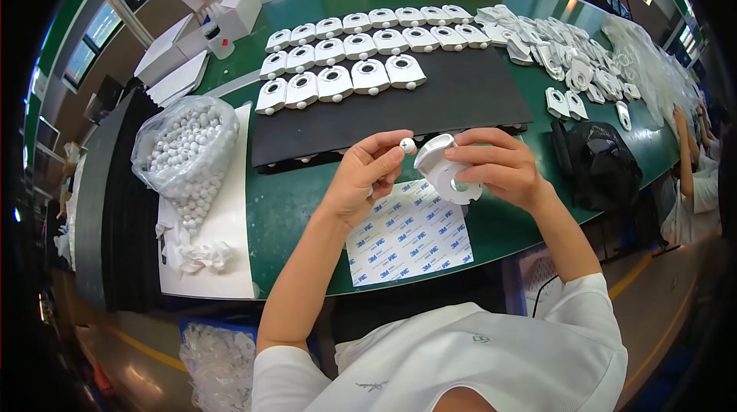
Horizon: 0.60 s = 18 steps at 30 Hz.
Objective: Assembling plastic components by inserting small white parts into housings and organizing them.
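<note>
At the left stands a stack of black foam sheets [127, 205]; next, a clear bag [219, 116] of small white balls [184, 143] sits at the left of the green bench [288, 239]; farther in, white ring-topped housings [333, 83] line a black foam board [453, 93] in three rows, the near one shorter; the left hand [361, 178], fingers curled, pinches a cross-marked white ball [408, 145] between thumb and forefinger; blue-printed paper [411, 235] lies below; just right of the ball, the right hand [510, 166], partly closed, grips a tilted white housing [437, 170] above the bench; farther right lie loose white parts [577, 74], with a black plastic bag [603, 162] nearer.
</note>
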Each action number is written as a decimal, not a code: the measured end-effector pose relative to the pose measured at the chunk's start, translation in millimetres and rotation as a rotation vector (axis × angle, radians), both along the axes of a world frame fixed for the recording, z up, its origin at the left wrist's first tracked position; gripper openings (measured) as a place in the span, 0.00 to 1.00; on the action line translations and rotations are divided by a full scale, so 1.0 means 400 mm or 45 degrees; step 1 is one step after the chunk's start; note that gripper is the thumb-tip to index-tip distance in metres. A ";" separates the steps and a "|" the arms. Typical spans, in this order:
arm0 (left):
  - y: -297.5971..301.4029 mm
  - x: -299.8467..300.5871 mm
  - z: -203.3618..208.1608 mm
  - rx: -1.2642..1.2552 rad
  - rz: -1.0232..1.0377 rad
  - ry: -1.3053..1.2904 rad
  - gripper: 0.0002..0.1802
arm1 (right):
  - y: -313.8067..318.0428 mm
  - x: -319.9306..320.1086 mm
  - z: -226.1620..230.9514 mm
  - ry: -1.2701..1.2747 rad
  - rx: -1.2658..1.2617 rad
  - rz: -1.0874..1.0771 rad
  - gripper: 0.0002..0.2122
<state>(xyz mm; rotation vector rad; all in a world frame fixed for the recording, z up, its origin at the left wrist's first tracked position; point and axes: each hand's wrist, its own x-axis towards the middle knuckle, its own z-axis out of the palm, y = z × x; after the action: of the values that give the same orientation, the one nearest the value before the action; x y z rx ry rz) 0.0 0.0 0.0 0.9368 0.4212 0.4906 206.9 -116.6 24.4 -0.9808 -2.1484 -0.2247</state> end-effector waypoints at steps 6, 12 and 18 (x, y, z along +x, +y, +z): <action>0.000 0.000 0.001 0.006 0.000 -0.008 0.16 | 0.037 -0.025 -0.023 1.089 -0.501 0.103 0.09; -0.011 0.011 0.005 0.118 0.103 0.074 0.14 | 0.051 -0.050 -0.073 1.672 -0.961 0.101 0.04; -0.018 0.013 0.007 0.189 0.144 0.175 0.13 | 0.054 -0.046 -0.083 1.683 -1.001 0.145 0.04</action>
<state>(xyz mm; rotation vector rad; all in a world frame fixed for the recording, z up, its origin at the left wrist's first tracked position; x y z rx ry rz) 5.2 -7.2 2.8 1.0983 0.5704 0.5679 188.4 -94.9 -8.9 -0.9524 -0.9783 1.1035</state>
